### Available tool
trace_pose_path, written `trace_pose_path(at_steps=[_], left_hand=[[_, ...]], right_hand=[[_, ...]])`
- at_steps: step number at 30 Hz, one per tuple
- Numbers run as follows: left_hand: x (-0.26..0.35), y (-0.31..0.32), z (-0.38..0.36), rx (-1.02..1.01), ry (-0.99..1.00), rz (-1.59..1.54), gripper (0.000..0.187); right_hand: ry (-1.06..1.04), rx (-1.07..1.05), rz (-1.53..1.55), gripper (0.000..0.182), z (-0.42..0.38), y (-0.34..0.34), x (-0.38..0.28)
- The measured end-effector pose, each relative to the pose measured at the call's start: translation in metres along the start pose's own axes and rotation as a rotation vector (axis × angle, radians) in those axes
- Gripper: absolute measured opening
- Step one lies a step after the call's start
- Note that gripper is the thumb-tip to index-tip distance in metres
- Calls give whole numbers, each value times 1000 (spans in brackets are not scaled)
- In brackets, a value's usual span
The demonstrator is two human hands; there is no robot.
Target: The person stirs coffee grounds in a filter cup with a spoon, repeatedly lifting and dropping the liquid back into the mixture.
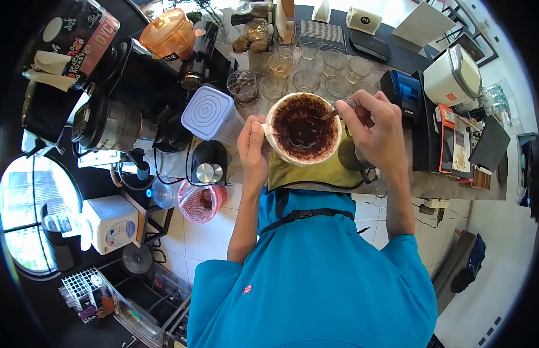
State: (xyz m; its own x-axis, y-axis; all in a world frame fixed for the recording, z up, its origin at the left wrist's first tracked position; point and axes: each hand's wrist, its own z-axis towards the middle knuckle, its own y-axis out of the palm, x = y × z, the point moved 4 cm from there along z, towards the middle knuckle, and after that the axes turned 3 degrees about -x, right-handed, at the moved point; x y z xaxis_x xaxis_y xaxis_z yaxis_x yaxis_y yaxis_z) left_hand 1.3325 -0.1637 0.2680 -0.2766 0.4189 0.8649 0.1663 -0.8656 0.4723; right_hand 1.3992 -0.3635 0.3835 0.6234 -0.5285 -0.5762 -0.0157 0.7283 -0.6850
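Observation:
A white cup (304,158) with dark liquid and brown powder round its inner wall is held up over the counter's front edge. My left hand (255,152) pinches the cup's handle on its left side. From the right, my right hand (374,124) grips a spoon (329,115), whose lower end reaches into the cup. Beneath the cup lies a green cloth (292,177). A dark metal pitcher (353,155) stands on the cloth, partly hidden by my right hand.
Several clear glasses (306,81) stand just behind the cup. To the left are a lidded container (208,113), a tamper (205,152) and grinders. A blue-topped printer (404,93) and a scale (455,142) sit on the right. A pink basket (200,203) is below the counter.

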Motion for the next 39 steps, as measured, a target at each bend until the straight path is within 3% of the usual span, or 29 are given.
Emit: trace_pose_path(at_steps=[4,6,12,19,24,31,33,39], left_hand=[[8,4,1,-5,58,41,27],[8,4,0,11,75,54,27],[4,5,0,3,70,6,26],[4,7,0,26,41,-84,26],[4,7,1,17,43,-82,26],[0,3,-2,24,51,-74,26],[-1,-1,-3,7,64,-65,28],[-2,1,-1,-14,50,-108,27]], right_hand=[[90,-61,43,24,-9,15,14],[385,-108,369,24,-16,23,29],[461,-56,736,26,-17,31,52],[292,63,643,25,-9,3,30],[-34,21,106,22,1,-13,4],[90,-122,62,22,-3,11,20],[378,-155,450,23,-11,23,35],[285,-27,577,24,-10,10,28]])
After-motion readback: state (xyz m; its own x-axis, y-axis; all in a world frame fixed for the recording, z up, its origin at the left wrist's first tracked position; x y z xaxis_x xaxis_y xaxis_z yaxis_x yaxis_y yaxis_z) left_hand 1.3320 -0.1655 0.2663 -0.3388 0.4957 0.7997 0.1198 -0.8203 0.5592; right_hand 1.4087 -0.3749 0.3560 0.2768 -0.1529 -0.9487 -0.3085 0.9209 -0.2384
